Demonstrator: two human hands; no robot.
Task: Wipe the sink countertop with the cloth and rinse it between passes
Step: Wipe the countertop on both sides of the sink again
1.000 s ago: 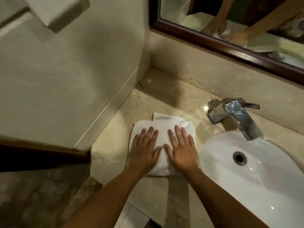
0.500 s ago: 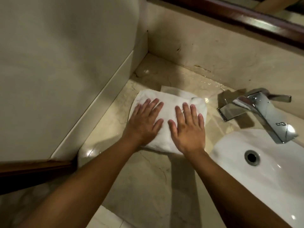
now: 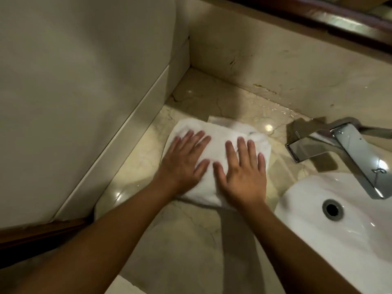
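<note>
Cloth point(image 3: 214, 151) folded, soft, probably damp, near countertop point(image 3: 191, 240) back-left corner beside sink point(image 3: 318, 219), left hand point(image 3: 182, 162) and right hand point(image 3: 244, 175) flat, fingers straight, pressing on top; best gathered by edges.

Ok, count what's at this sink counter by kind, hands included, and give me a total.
Hands: 2, left and right, both flat on the cloth
White cloth: 1
Chrome faucet: 1
White sink basin: 1
Total: 5
</note>
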